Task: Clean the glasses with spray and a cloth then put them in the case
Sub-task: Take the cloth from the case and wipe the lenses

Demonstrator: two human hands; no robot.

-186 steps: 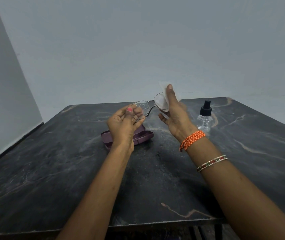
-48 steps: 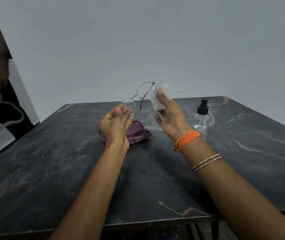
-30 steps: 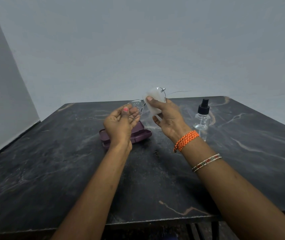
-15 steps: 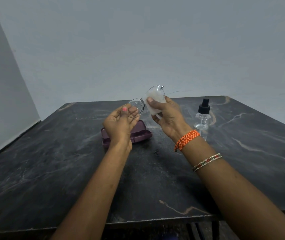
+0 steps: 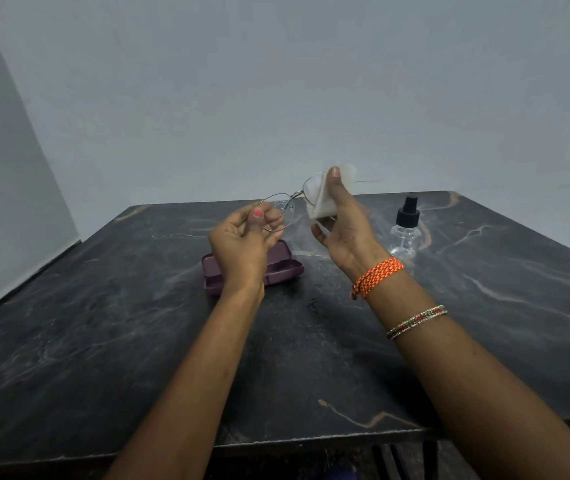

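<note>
Dark table [image 5: 138,341] below — glasses [image 5: 285,211] held between both hands.

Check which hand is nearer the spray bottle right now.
Right. The right hand, pinching the cloth, is raised just left of the spray bottle; the left hand holds the glasses farther left, above the case.

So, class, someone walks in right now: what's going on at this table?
A person is cleaning a pair of glasses held up over a dark marble table. The left hand pinches one lens, which shows droplets, while the right hand presses a white cloth around the other lens. A purple case lies on the table beneath the hands; whether it is open is unclear. A clear spray bottle stands upright to the right, untouched. The glasses are not yet in the case.
</note>
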